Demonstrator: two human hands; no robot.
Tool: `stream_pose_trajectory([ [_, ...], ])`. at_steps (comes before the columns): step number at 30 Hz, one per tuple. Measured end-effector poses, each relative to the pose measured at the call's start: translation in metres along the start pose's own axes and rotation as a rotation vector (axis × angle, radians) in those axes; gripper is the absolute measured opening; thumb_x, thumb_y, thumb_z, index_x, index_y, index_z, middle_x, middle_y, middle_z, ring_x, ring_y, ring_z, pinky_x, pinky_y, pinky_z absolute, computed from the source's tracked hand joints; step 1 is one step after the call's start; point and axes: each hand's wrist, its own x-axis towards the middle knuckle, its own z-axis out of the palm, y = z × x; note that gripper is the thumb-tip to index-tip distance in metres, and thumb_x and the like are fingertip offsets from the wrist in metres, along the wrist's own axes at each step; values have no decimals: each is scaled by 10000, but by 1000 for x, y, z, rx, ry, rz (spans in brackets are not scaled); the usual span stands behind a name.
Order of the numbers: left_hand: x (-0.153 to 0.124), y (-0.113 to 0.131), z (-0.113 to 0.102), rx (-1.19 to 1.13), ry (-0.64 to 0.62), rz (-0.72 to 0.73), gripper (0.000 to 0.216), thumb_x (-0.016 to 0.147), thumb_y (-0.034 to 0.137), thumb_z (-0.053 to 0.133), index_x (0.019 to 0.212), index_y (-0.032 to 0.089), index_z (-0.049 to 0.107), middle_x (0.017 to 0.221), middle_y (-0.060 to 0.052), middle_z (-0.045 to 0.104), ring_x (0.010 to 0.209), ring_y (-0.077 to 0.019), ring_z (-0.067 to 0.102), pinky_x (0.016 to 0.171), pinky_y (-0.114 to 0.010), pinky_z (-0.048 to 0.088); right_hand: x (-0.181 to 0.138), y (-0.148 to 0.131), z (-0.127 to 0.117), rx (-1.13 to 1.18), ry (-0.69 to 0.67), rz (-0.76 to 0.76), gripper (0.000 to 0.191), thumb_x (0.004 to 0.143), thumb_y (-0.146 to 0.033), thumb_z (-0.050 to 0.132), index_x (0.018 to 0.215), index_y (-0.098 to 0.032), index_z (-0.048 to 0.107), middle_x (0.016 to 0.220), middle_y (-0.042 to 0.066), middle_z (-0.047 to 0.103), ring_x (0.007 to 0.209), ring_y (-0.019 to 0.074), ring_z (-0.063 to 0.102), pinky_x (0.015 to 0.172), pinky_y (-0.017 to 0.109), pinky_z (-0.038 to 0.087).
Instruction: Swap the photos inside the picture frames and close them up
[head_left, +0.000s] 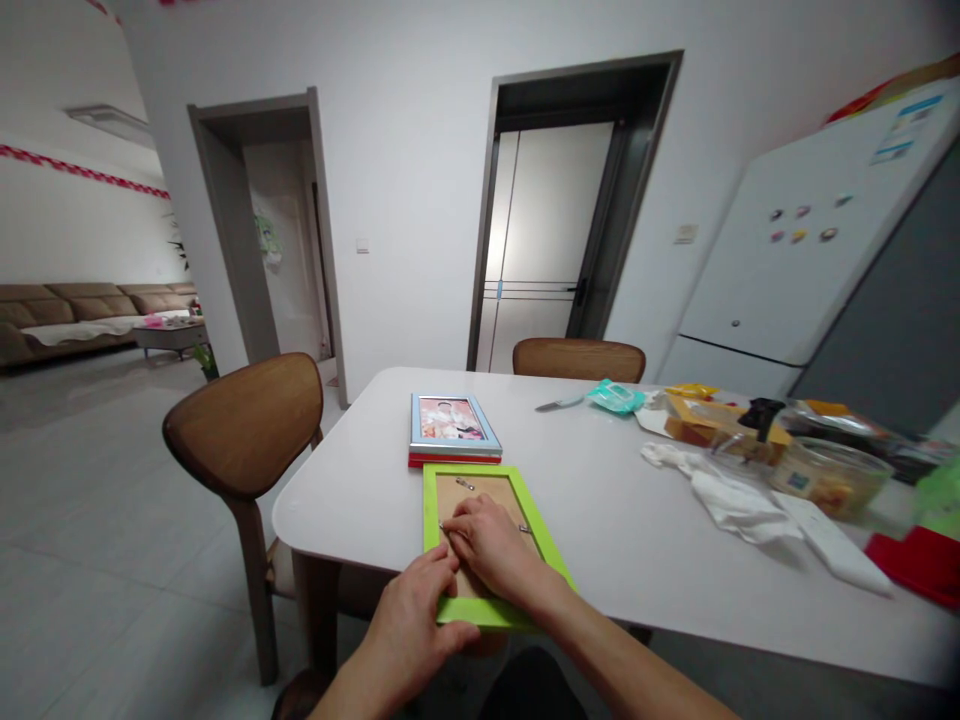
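A lime-green picture frame (pixel 429 505) lies face down at the table's near edge, its brown backing board (pixel 448 492) facing up. Small metal clips sit along the backing, one turn clip (pixel 465 483) at the far side and another clip (pixel 524 528) at the right. My left hand (pixel 420 600) holds the frame's near left corner, thumb over the near rail. Reaching across the backing, my right hand (pixel 487 545) has its fingers drawn together at a metal clip (pixel 442 526) on the left side. The hand partly covers that clip.
Beyond the green frame, a light-blue picture frame (pixel 491 437) with a photo rests on a red one (pixel 455 461). A knife (pixel 560 404) and a teal packet (pixel 616 397) lie farther back. White cloth (pixel 739 505), a plastic tub (pixel 832 478) and packages crowd the right. Wooden chairs (pixel 247 420) flank the table.
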Motion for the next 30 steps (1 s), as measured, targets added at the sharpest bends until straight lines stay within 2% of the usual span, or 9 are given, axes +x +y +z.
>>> stream_pose_trajectory([
  [4,-1,1,-1,-25,19,15,338,559,216,653,886,204,566,1156,-35,515,1110,-183,418,942,-296,333,0,4,2,31,2,42,254,762,-206,417,830,-244,660,818,31,602,828,152,478,732,257,337],
  [13,-2,-1,1,-17,1,-7,335,547,219,661,870,198,574,1174,-42,505,1126,-186,403,949,-296,323,3,11,5,62,3,47,251,749,-236,425,847,-239,655,843,24,625,829,147,515,740,245,349],
  [17,-3,-3,2,-23,-6,-23,401,543,219,672,928,191,564,1174,-54,507,1145,-183,383,951,-293,321,26,30,5,60,72,264,247,745,-255,432,873,-218,640,859,22,647,790,132,549,694,213,361],
  [19,-3,-4,3,-29,-12,-28,447,548,235,671,975,188,548,1193,-66,489,1153,-186,375,956,-303,316,39,42,7,28,92,354,231,742,-275,439,811,-206,649,797,37,655,732,140,561,639,221,360],
  [23,-3,-5,3,-34,-12,-21,457,568,249,650,1008,200,537,1176,-64,502,1155,-199,372,955,-337,320,56,57,15,-15,87,465,219,708,-352,487,688,-196,640,691,45,647,649,151,559,549,228,330],
  [26,-4,-4,3,-14,-9,-38,528,570,254,646,1073,190,498,1160,-73,513,1149,-210,379,950,-343,325,61,61,20,-32,84,524,198,683,-364,513,691,-203,627,705,40,643,653,152,557,528,227,319],
  [30,-5,1,0,29,-14,-48,477,575,264,645,1031,183,529,1150,-67,521,1142,-205,384,948,-316,325,66,62,20,-40,85,585,176,657,-339,538,718,-197,621,746,53,643,701,168,563,543,234,333],
])
